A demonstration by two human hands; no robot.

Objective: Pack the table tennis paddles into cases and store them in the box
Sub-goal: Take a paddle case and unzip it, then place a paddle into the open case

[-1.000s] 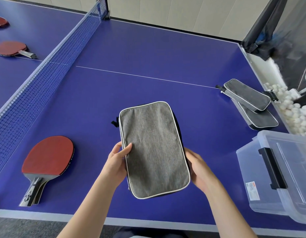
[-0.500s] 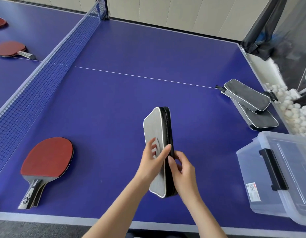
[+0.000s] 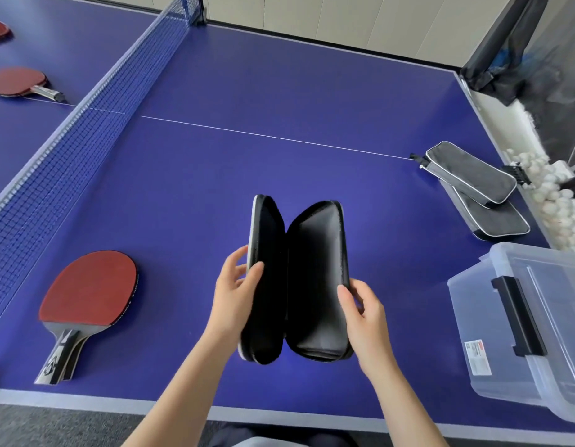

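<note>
Left hand (image 3: 234, 285) and right hand (image 3: 363, 304) fingers grip the empty case (image 3: 315, 285) spread open; next, left fetches the paddle (image 3: 86, 288) to its left.

The left hand (image 3: 234, 291) and right hand (image 3: 365, 309) are uncovered, and the left forearm (image 3: 183, 382) and right forearm (image 3: 399, 391) are bare skin from wrist to where they cross the near edge of the table (image 3: 86, 396). Below that edge, between the forearms, lies dark navy clothing (image 3: 328, 440) with a paler grey patch (image 3: 247, 442). The garment's kind cannot be told.
</note>
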